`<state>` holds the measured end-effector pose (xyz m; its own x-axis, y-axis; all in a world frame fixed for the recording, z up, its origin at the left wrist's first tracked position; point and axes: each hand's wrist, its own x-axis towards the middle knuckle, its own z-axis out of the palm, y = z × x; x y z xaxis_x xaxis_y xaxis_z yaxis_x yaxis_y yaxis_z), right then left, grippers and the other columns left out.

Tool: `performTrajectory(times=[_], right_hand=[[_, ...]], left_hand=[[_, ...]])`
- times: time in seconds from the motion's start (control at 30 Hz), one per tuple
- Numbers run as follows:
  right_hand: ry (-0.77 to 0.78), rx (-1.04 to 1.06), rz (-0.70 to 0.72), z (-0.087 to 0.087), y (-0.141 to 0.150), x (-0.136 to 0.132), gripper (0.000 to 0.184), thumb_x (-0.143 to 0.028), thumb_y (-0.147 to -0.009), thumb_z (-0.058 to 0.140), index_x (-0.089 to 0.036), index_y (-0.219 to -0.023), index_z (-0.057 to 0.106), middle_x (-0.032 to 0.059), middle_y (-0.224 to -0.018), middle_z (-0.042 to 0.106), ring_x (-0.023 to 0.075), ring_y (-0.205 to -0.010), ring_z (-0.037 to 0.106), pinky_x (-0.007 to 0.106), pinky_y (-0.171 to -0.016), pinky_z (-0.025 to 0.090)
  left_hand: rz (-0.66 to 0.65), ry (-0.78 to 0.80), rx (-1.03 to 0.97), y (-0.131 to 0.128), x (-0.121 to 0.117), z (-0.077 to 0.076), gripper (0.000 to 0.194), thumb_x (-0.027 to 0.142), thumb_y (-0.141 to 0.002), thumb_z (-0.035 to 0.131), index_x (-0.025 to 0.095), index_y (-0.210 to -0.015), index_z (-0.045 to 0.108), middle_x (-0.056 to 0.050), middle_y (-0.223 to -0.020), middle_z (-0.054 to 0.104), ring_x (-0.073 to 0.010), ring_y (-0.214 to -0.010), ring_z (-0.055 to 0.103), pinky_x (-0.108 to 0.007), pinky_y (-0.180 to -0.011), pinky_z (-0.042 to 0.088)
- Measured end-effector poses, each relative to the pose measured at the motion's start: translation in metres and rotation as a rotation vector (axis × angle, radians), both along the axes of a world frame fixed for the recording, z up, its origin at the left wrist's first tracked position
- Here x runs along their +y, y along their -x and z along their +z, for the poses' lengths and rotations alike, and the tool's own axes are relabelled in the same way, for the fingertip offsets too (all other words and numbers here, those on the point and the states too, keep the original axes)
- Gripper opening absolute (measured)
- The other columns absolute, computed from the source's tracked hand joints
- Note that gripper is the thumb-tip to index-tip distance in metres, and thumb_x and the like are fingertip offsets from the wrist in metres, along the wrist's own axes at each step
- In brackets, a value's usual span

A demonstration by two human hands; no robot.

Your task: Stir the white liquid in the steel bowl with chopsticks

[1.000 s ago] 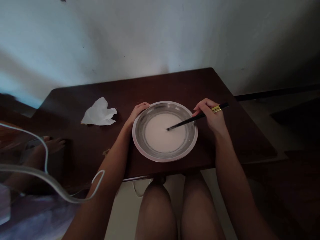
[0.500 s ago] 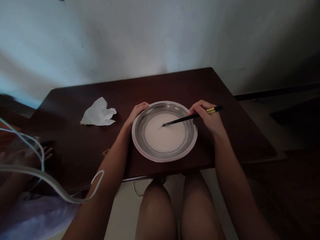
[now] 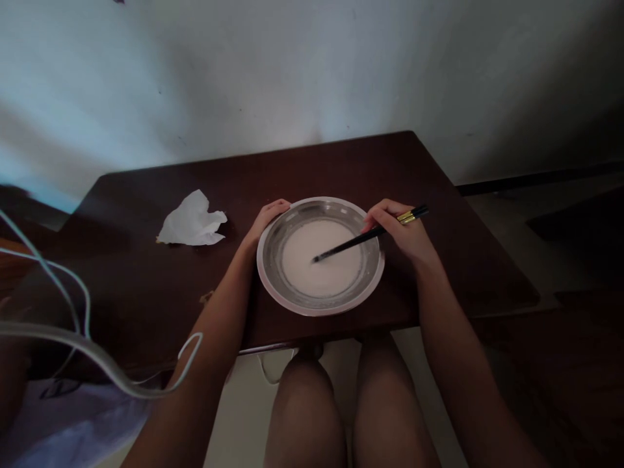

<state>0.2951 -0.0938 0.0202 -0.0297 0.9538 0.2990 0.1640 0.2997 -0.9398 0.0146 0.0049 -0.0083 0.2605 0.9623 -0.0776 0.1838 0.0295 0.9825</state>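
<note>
A round metal basin (image 3: pixel 273 296) stands near the table's front edge with a smooth, pale batter-like liquid (image 3: pixel 322 279) in it. My left hand (image 3: pixel 267 218) grips the basin's rim at its upper left, with the fingers partly hidden behind the rim. Black chopsticks (image 3: pixel 361 238) with gold bands are pinched together in my right hand (image 3: pixel 397 227), over the basin's right side. They slant down to the left, and their tips dip into the liquid near its middle.
A crumpled white tissue (image 3: pixel 192 221) lies on the dark wooden table (image 3: pixel 341 162) to the left. Pale cables (image 3: pixel 97 354) loop across the lower left, in front of my left forearm. Behind the table rises a wall (image 3: pixel 292 78).
The chopstick tips have moved slightly toward me and left in the liquid, my right hand shifting with them. Another person's hand at the far left has drawn back. The basin stays put.
</note>
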Motion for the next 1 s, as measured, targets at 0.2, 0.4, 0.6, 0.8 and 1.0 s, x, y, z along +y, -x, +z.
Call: performTrajectory(times=[0.2,0.4,0.6,0.8,1.0], right_hand=[[-0.005,0.038,-0.035,-0.0011,-0.0003,0.0004,0.023,-0.034,-0.088,0.056,-0.021,-0.072,0.065,-0.0023,-0.060,0.065,0.0112,-0.058,0.061,0.025,-0.060,0.050],[-0.047,0.060,-0.069,-0.0013,-0.0005,-0.0001,0.023,-0.031,-0.088,0.056,-0.021,-0.070,0.065,-0.0025,-0.061,0.066,0.0103,-0.060,0.061,0.024,-0.062,0.049],[-0.017,0.004,0.015,-0.0007,-0.0005,-0.0006,0.020,-0.030,-0.088,0.057,-0.021,-0.073,0.067,-0.0017,-0.066,0.068,0.0109,-0.065,0.064,0.024,-0.064,0.050],[-0.008,0.072,0.003,-0.0022,-0.0019,0.0008,0.022,-0.031,-0.088,0.057,-0.020,-0.071,0.065,-0.0031,-0.059,0.066,0.0098,-0.057,0.061,0.023,-0.059,0.048],[-0.050,0.046,-0.069,-0.0012,-0.0012,0.0003,0.023,-0.031,-0.088,0.056,-0.020,-0.070,0.066,-0.0025,-0.061,0.066,0.0104,-0.061,0.062,0.024,-0.063,0.050]], left_hand=[[-0.002,0.042,-0.052,-0.0002,-0.0006,0.0009,0.017,0.032,-0.073,0.059,0.015,-0.068,0.060,0.001,-0.062,0.055,-0.0101,-0.058,0.046,-0.021,-0.055,0.038],[-0.011,0.035,-0.035,0.0004,0.0003,0.0003,0.017,0.033,-0.072,0.059,0.016,-0.069,0.060,0.001,-0.063,0.055,-0.0114,-0.059,0.048,-0.023,-0.057,0.039],[-0.017,0.019,-0.031,0.0010,0.0013,-0.0009,0.019,0.035,-0.072,0.059,0.016,-0.069,0.059,0.001,-0.062,0.054,-0.0111,-0.059,0.047,-0.023,-0.057,0.038],[-0.023,0.029,-0.031,0.0013,0.0000,0.0000,0.022,0.038,-0.071,0.060,0.016,-0.069,0.059,0.001,-0.063,0.054,-0.0108,-0.059,0.046,-0.022,-0.056,0.038],[-0.016,0.030,-0.044,0.0011,0.0014,-0.0020,0.020,0.035,-0.071,0.060,0.016,-0.069,0.059,0.001,-0.063,0.054,-0.0102,-0.058,0.047,-0.021,-0.056,0.039]])
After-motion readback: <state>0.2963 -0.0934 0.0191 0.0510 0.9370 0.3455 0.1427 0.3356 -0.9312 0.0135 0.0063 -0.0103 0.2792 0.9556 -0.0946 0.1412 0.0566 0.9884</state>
